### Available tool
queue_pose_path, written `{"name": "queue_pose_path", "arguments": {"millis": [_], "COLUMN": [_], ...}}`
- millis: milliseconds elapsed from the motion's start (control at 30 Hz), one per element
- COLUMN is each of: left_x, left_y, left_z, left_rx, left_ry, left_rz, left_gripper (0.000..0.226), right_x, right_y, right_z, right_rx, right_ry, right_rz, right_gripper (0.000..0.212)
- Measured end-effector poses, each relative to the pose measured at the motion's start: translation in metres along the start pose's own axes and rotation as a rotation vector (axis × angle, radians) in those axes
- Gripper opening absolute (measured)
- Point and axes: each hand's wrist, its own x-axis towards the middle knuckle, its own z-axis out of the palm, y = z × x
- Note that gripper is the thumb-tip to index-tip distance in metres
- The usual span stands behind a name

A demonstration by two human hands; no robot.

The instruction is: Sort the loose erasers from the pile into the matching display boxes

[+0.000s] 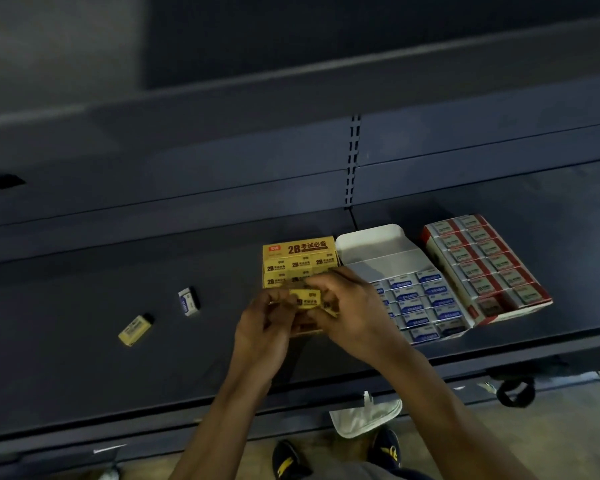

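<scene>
The left hand [264, 327] and the right hand [354, 313], near the centre of the frame, are bare, and so are both forearms [222, 420], which run uncovered to the bottom edge. At bottom centre are two dark shoes, the left shoe [288, 459] and the right shoe [388, 445], navy or black with bright yellow markings on the uppers. A strip of grey garment [371, 474] lies along the very bottom edge between the arms, with too little in view to tell what kind it is.
</scene>
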Motion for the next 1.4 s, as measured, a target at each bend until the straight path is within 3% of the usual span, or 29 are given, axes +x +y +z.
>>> {"name": "queue_pose_path", "arguments": {"millis": [233,500,767,1167,1400], "left_x": [-0.003,-0.005,-0.008,-0.005,-0.003], "left_y": [-0.007,-0.015,-0.013,-0.022,-0.028], "left_z": [-0.019,-0.041,-0.050,-0.061,-0.065], "left_rx": [-0.006,0.247,0.294,0.337,0.376], "left_ry": [0.013,0.064,0.032,-0.002,-0.015], "left_rz": [-0.032,0.045,0.101,0.134,0.160], "left_gripper": [0.016,0.013,0.025,0.020,0.015], "right_x": [0.013,0.023,0.021,0.018,0.016], "right_y": [-0.001,0.002,0.005,0.002,0.002], "right_z": [0.007,0.012,0.011,0.009,0.016], "right_rx": [-0.103,-0.276,-0.288,-0.316,-0.351], "right_ry": [-0.094,-0.205,-0.223,-0.252,-0.172], "right_rz": [0.022,0.034,0.030,0.046,0.055], "right_gripper": [0.031,0.036,0.036,0.038,0.033]}}
